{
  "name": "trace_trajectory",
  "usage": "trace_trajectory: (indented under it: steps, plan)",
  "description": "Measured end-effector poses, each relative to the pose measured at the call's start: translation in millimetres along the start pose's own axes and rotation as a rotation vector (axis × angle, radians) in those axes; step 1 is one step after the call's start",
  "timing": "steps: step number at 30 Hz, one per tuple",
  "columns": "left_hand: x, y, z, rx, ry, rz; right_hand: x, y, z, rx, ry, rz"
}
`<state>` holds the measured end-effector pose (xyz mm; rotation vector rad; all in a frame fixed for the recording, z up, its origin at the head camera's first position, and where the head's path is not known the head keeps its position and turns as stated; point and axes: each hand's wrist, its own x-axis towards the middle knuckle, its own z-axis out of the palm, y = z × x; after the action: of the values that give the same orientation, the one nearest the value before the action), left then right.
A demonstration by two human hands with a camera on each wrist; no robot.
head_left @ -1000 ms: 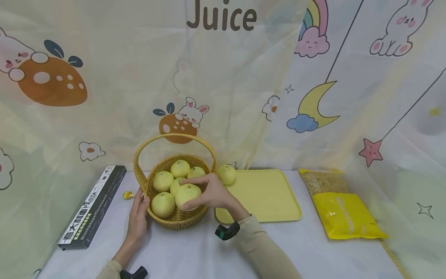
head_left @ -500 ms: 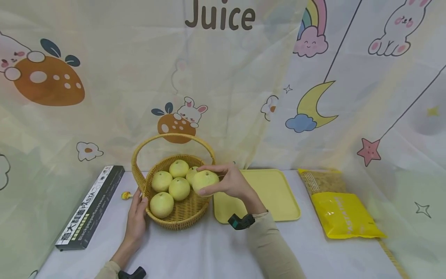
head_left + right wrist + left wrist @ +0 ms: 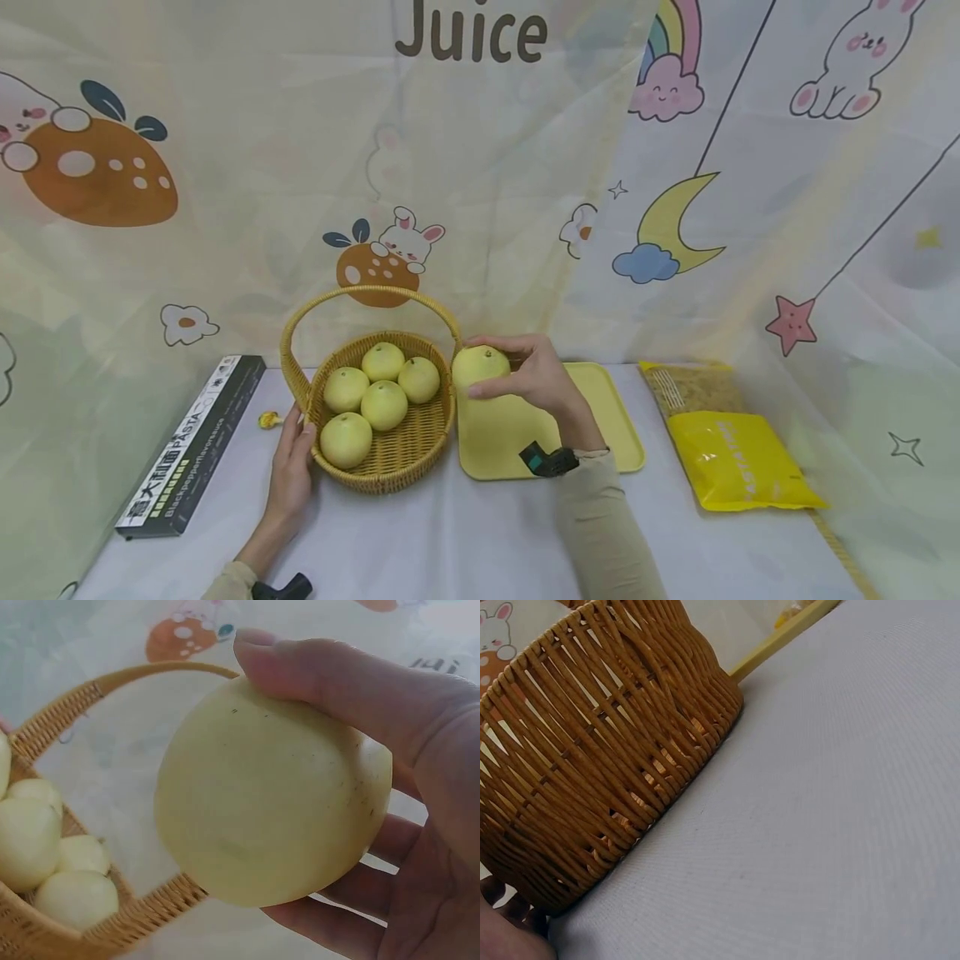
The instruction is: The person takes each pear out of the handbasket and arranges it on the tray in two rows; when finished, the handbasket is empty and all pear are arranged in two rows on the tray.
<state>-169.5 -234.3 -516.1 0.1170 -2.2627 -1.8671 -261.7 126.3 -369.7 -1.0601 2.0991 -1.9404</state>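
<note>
My right hand (image 3: 536, 375) holds a round, pale yellow-green fruit (image 3: 480, 372) between thumb and fingers, just right of the basket rim and over the near-left part of a yellow tray's back edge. In the right wrist view the speckled fruit (image 3: 270, 795) fills the middle, thumb across its top and fingers around its far side. My left hand (image 3: 292, 475) grips the left side of the wicker basket (image 3: 382, 483) by the foot of its arched handle. Its fingertips show at the basket wall (image 3: 607, 742) in the left wrist view. Several like fruits (image 3: 384, 405) lie in the basket.
The yellow tray (image 3: 510, 450) lies right of the basket. A dark pasta box (image 3: 191, 450) lies at the left, beside a small yellow item (image 3: 270, 419). Yellow pasta bags (image 3: 738, 458) lie at the right. A printed cloth backdrop (image 3: 487, 183) rises behind the table.
My right hand has lifted the fruit out of the basket and carried it right, over the tray. A fruit seen earlier on the tray is now hidden. The left hand stays at the basket.
</note>
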Motion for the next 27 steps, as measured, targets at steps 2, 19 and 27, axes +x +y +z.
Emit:
trace_trajectory:
  steps: [2, 19, 27]
  plan:
    - [-0.1, -0.5, 0.1, -0.003, -0.001, 0.001, -2.0, 0, -7, -0.012, 0.027, 0.007]
    - [0.0, 1.1, 0.6, 0.020, -0.005, -0.008, -3.5, 43, -47, -0.197, 0.305, 0.152]
    - [0.1, -0.3, 1.2, -0.006, -0.004, -0.012, -8.5, 75, -56, -0.261, 0.340, 0.262]
